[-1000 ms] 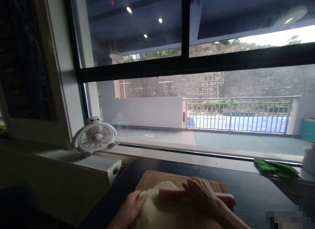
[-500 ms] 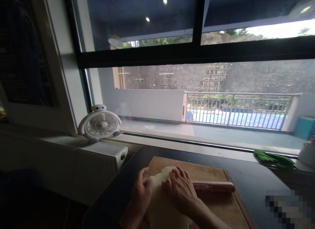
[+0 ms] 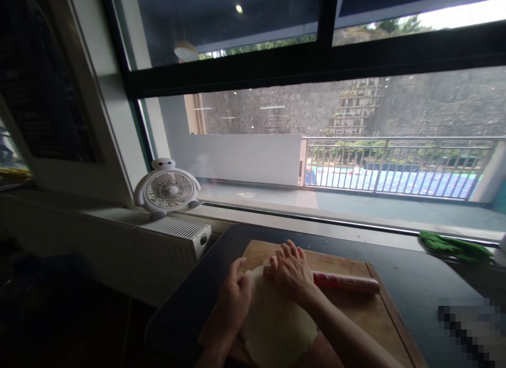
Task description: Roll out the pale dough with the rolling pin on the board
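A flattened pale sheet of dough (image 3: 279, 318) lies on a wooden board (image 3: 351, 320), with its far edge near the rolling pin. My right hand (image 3: 293, 270) rests over the rolling pin (image 3: 348, 282), its fingers bent across it. One end of the pin shows just left of the hand, and the longer part, with red markings, reaches right over the board. My left hand (image 3: 233, 297) is at the dough's left edge, fingers loosely curled and apart from the thumb. Whether its fingertips touch the dough I cannot tell.
The board sits on a dark table (image 3: 190, 299) by a large window. A white fan (image 3: 172, 190) stands on the radiator cover (image 3: 177, 226) to the left. A green cloth (image 3: 456, 247) lies on the sill at right. A blurred patch covers something at the lower right.
The view has shifted slightly. The rolling pin's left end now shows past my right hand, and its red markings are clearer. My left hand stays by the dough's left edge.
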Demonstrator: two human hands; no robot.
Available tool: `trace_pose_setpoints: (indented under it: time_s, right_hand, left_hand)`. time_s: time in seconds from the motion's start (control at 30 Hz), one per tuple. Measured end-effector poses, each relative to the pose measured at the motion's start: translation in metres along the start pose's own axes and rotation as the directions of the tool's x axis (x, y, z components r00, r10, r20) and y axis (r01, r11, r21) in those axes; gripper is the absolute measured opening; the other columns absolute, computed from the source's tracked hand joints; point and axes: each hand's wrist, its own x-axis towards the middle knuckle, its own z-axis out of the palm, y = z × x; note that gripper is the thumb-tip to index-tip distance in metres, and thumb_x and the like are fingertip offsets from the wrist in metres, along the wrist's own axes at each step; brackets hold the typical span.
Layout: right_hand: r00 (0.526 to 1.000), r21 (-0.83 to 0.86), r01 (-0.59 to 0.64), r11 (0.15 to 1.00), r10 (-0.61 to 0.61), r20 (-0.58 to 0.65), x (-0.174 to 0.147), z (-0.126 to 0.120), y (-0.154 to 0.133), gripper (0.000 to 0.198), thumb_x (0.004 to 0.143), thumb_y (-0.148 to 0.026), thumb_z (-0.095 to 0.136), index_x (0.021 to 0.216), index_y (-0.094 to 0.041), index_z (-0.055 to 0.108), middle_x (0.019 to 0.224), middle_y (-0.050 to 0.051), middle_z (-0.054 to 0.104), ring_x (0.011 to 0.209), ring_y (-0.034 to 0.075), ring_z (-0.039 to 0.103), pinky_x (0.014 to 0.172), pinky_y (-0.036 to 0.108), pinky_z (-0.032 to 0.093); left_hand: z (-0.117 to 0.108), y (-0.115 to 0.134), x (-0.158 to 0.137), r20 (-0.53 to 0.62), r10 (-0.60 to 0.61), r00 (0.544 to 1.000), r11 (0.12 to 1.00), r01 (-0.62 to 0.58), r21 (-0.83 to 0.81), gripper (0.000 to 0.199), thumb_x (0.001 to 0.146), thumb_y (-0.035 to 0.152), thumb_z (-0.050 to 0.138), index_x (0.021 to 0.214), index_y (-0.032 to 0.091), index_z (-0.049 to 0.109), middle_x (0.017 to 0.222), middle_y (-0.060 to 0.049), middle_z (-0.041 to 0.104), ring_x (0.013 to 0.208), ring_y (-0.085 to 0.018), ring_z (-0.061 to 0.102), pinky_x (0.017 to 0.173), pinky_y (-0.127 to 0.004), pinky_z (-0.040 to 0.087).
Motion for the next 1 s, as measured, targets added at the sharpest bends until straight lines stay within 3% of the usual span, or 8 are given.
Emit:
trace_pose_setpoints:
  time_s: [0.17,0.3,0.43,0.53,0.6,0.73,0.87,1.0]
  right_hand:
    - [0.998,0.063,0.003,0.998,-0.007,0.067,0.029,-0.022,0.033,0.045,0.091,-0.042,0.023,0.084,-0.019,0.060,0.100,0.009,0.055,0.094,0.019,0.048,0.083,0.035,0.035]
    - [0.972,0.155,0.183,0.971,-0.203,0.119,-0.017,-0.054,0.090,0.024,0.085,-0.043,0.043,0.085,-0.024,0.058,0.090,0.002,0.054,0.083,0.015,0.048,0.074,0.028,0.036]
    - [0.947,0.251,0.213,0.944,-0.263,0.187,-0.060,-0.071,0.126,0.018,0.086,-0.036,0.042,0.086,-0.023,0.055,0.090,0.001,0.053,0.080,0.013,0.048,0.071,0.026,0.037]
    - [0.940,0.312,0.241,0.919,-0.301,0.162,-0.056,-0.069,0.117,0.014,0.086,-0.029,0.043,0.087,-0.022,0.056,0.092,0.002,0.054,0.086,0.014,0.048,0.075,0.026,0.037]
    - [0.939,0.338,0.258,0.905,-0.317,0.134,-0.043,-0.064,0.106,0.015,0.085,-0.030,0.045,0.088,-0.023,0.058,0.093,0.001,0.055,0.088,0.014,0.049,0.079,0.026,0.037]
    - [0.949,0.307,0.205,0.929,-0.266,0.169,-0.013,-0.058,0.103,0.026,0.089,-0.036,0.037,0.097,-0.025,0.059,0.100,0.003,0.057,0.091,0.014,0.051,0.080,0.027,0.038]
    - [0.967,-0.018,0.145,0.989,-0.138,0.213,-0.006,-0.051,0.109,0.039,0.091,-0.037,0.025,0.088,-0.022,0.061,0.090,0.008,0.059,0.092,0.022,0.050,0.077,0.037,0.038]
    - [0.991,-0.020,0.081,0.996,-0.078,0.112,-0.035,-0.049,0.103,0.040,0.091,-0.041,0.022,0.102,-0.024,0.057,0.098,0.007,0.058,0.095,0.022,0.049,0.082,0.040,0.036]
  left_hand:
    - [-0.013,-0.014,-0.002,0.091,0.092,0.992,0.978,-0.107,0.180,0.033,0.082,0.026,0.039,0.112,0.018,0.050,0.075,-0.002,0.064,0.070,-0.017,0.063,0.064,-0.027,0.048]
    - [-0.031,-0.022,0.010,0.138,0.081,0.987,0.923,-0.126,0.364,0.029,0.082,0.021,0.039,0.108,0.021,0.052,0.082,-0.002,0.064,0.076,-0.017,0.063,0.067,-0.027,0.048]
    - [-0.018,0.009,0.032,0.090,0.247,0.965,0.880,-0.262,0.395,0.026,0.085,0.024,0.035,0.101,0.018,0.055,0.101,-0.008,0.061,0.092,-0.018,0.059,0.079,-0.030,0.047]
    - [0.015,0.036,0.037,0.229,0.343,0.911,0.801,-0.411,0.435,0.036,0.089,0.030,0.031,0.113,0.016,0.053,0.114,-0.011,0.058,0.108,-0.021,0.052,0.093,-0.035,0.040]
    - [0.037,0.041,0.034,0.362,0.290,0.886,0.735,-0.449,0.509,0.043,0.089,0.038,0.031,0.121,0.016,0.050,0.123,-0.011,0.054,0.118,-0.025,0.043,0.100,-0.043,0.031]
    - [0.068,0.030,0.046,0.378,0.141,0.915,0.640,-0.376,0.670,0.050,0.090,0.044,0.023,0.122,0.018,0.051,0.127,-0.010,0.052,0.127,-0.030,0.032,0.103,-0.054,0.018]
    - [0.081,0.028,0.084,0.380,0.010,0.925,0.622,-0.303,0.722,0.053,0.091,0.045,0.017,0.119,0.019,0.053,0.126,-0.009,0.052,0.128,-0.029,0.030,0.101,-0.056,0.021]
    - [0.069,0.029,0.071,0.427,0.023,0.904,0.626,-0.346,0.699,0.051,0.091,0.043,0.018,0.123,0.019,0.050,0.130,-0.007,0.049,0.127,-0.027,0.032,0.102,-0.053,0.023]
